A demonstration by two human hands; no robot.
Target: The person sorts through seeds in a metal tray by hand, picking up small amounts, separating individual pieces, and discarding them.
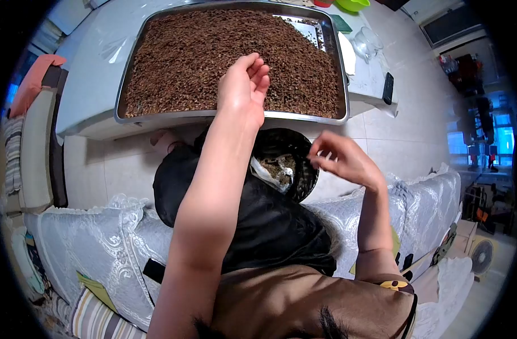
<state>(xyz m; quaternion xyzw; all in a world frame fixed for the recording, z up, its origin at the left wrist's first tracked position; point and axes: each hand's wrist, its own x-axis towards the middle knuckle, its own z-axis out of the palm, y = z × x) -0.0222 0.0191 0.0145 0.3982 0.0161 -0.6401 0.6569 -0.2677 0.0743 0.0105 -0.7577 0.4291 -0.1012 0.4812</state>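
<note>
A large metal tray (224, 116) holds a wide spread of small brown dried bits (185, 62), thinner at the far right corner where bare metal shows. Over the tray's near part is my left hand (244, 85), its fingers curled in towards the palm; what they hold, if anything, is hidden. My right hand (349, 161) hangs at the right rim of a black basket (310, 178) below the table edge. Its thumb and fingertips come together in a pinch, with nothing I can make out between them. Inside the basket lie a pale crumpled bag (267, 174) and brownish debris (280, 168).
The tray rests on a white-covered table (89, 96). To its right are a clear glass vessel (367, 42), a black phone or remote (388, 88) and a bright green bowl (353, 4). A lace-covered sofa (94, 237) is beneath me; a fan (483, 254) stands right.
</note>
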